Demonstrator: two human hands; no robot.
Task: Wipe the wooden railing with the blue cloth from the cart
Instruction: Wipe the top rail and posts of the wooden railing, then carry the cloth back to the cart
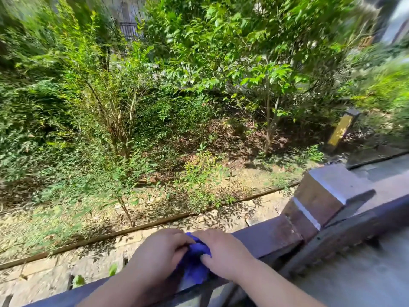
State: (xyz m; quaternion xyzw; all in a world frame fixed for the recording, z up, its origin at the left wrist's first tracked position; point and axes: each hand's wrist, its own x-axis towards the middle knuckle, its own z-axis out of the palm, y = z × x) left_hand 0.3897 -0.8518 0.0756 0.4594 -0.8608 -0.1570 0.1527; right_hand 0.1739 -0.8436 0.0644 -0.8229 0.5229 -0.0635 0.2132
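Note:
The blue cloth [194,262] lies bunched on the top of the wooden railing [261,242], which runs from bottom left up to the right. My left hand [159,253] grips the cloth's left side with curled fingers. My right hand [223,253] presses down on its right side, fingers closed over the fabric. Most of the cloth is hidden under both hands. The cart is not in view.
A square wooden post [321,200] rises from the railing just right of my hands. Beyond the railing lie a stone path [66,260], a narrow edging strip and dense green shrubs [155,85]. A grey floor [358,280] is at the lower right.

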